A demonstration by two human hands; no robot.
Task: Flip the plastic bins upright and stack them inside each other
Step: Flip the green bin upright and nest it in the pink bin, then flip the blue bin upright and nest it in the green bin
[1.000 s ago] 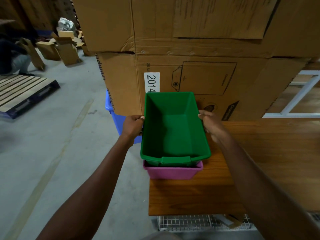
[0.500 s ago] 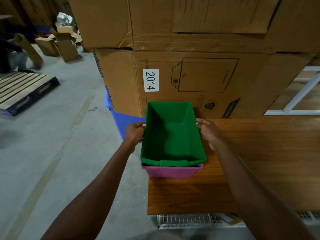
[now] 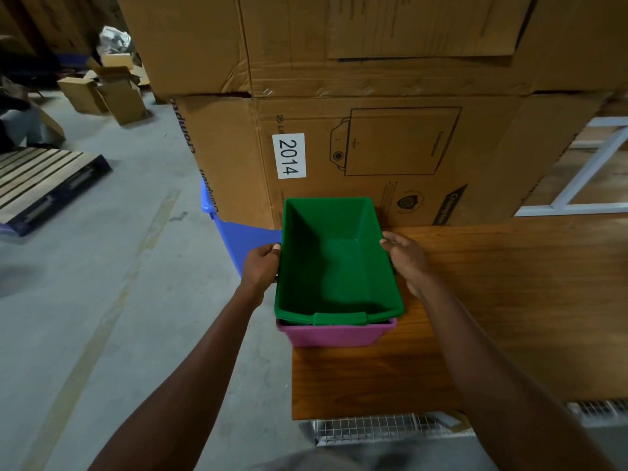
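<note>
A green plastic bin [image 3: 334, 266] sits upright, nested inside a pink bin [image 3: 336, 334] at the left end of a wooden table [image 3: 492, 300]. Only the pink bin's near rim and wall show below the green rim. My left hand [image 3: 261, 266] grips the green bin's left rim, and my right hand [image 3: 404, 256] grips its right rim. A blue bin [image 3: 238, 236] stands behind my left hand, off the table's left edge and partly hidden by a cardboard box.
Large stacked cardboard boxes [image 3: 373, 130] rise right behind the bins. A wooden pallet [image 3: 44, 185] and loose small boxes [image 3: 105, 86] lie on the concrete floor at left. A wire grid [image 3: 367, 428] shows under the table's near edge. A white frame [image 3: 588, 178] stands at right.
The green bin has gone down deeper into the pink bin, and both hands have come down with it, still on its rims.
</note>
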